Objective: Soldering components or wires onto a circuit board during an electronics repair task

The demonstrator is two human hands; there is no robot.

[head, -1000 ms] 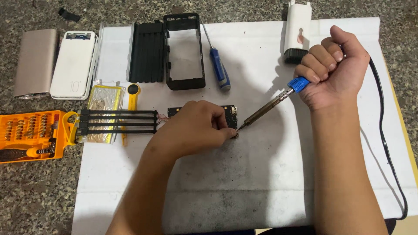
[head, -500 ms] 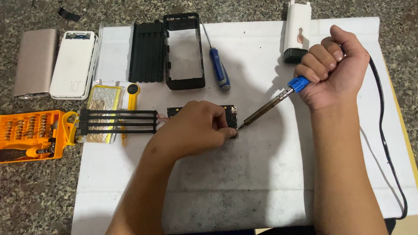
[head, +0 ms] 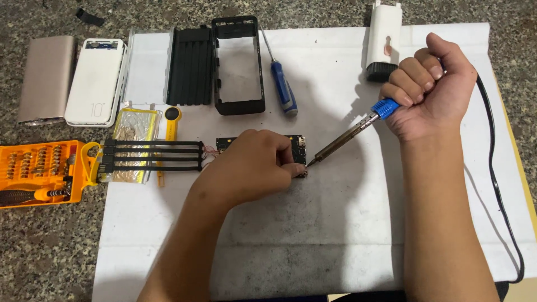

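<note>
Soldering in hand: right hand [head: 428, 89], fist closed round the soldering iron [head: 349, 136], tip at circuit board [head: 297, 146] edge mid-desk; left hand [head: 251, 168] pins board flat. Next calls for steady tip contact.

left hand [head: 251, 168]: bare, no glove, no ring or band that I can spot; knuckles up toward the camera, fingers bunched so you mostly see the back of it

right hand [head: 428, 89]: also bare, no glove, no ring showing; the four finger knuckles line up in a row, short plain nails visible on a couple of them

left forearm: bare all the way down to the bottom edge, no sleeve, no watch, no bracelet

right forearm: same deal, bare to the bottom edge, nothing on the wrist

sleeves: none in view on either arm

markings: can't make out any tattoos or scars from this view
</note>
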